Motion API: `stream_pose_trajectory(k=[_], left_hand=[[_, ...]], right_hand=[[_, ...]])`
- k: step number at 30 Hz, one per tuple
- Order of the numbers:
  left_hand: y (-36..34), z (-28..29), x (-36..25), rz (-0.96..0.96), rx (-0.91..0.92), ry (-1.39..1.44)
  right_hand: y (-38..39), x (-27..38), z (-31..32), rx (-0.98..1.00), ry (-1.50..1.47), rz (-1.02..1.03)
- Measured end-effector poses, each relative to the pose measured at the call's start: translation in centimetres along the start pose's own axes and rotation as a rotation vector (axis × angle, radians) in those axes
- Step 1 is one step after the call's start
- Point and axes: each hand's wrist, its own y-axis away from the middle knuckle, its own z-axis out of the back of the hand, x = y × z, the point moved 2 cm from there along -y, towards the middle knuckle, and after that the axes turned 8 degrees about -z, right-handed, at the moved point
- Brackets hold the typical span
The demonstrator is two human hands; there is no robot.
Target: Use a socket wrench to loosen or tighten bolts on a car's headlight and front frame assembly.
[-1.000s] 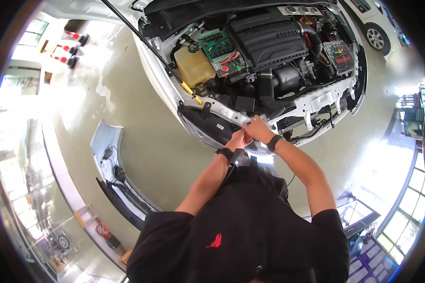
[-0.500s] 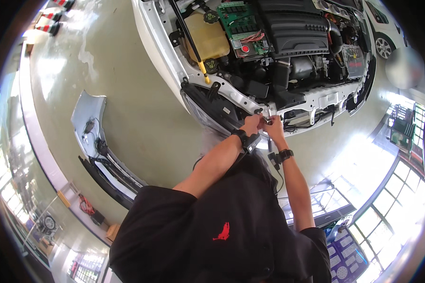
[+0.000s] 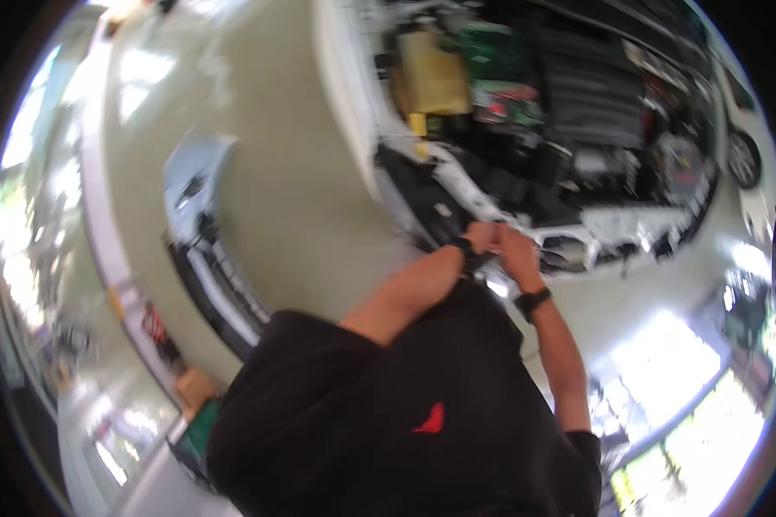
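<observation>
Motion blurs the whole view. My left hand (image 3: 481, 235) and my right hand (image 3: 517, 253) meet at the front edge of a white car's open engine bay, beside the inner end of the dark headlight (image 3: 418, 194). Both hands have their fingers curled in and almost touch one another. Whatever lies between the fingertips is too small and smeared to name. Just beyond them runs the white front crossmember (image 3: 467, 188). Each wrist wears a black strap (image 3: 533, 302).
In the engine bay sit a yellowish tank (image 3: 435, 76), a green circuit board (image 3: 491, 50) and a black engine cover (image 3: 588, 90). A detached bumper (image 3: 197, 177) lies on the floor to the left. Another white car's wheel (image 3: 744, 160) shows at far right.
The view has swung, so the car, the bumper and my hands appear farther right. My hands stay close together at the same front edge, the right one now turned more over its fingers.
</observation>
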Motion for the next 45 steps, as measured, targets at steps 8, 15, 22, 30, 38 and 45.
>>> stream_pose_trajectory(k=[8,15,22,30,38,45], left_hand=[[-1.9,-4.4,0.0,1.225,-0.866,0.958],[-3.1,-0.1,-6.0,1.142,-0.673,0.898],[-2.7,-2.4,-2.4,1.161,-0.837,0.994],[-2.9,-0.9,-4.5,1.11,-1.01,1.038],[-3.3,-1.0,-3.6,1.143,-0.68,0.883],[-3.3,-6.0,3.5,0.534,-0.292,0.212]], right_hand=[[1.2,-4.5,-5.3,0.144,-0.681,-0.569],[-0.4,-1.1,-0.1,0.206,0.182,-0.089],[-0.4,-1.9,-0.3,0.139,-0.04,-0.076],[-0.5,-5.3,-5.7,0.21,-0.345,-0.363],[-0.3,-0.5,-0.1,0.148,0.361,0.057],[-0.7,-7.3,-4.5,0.532,-0.78,-0.674]])
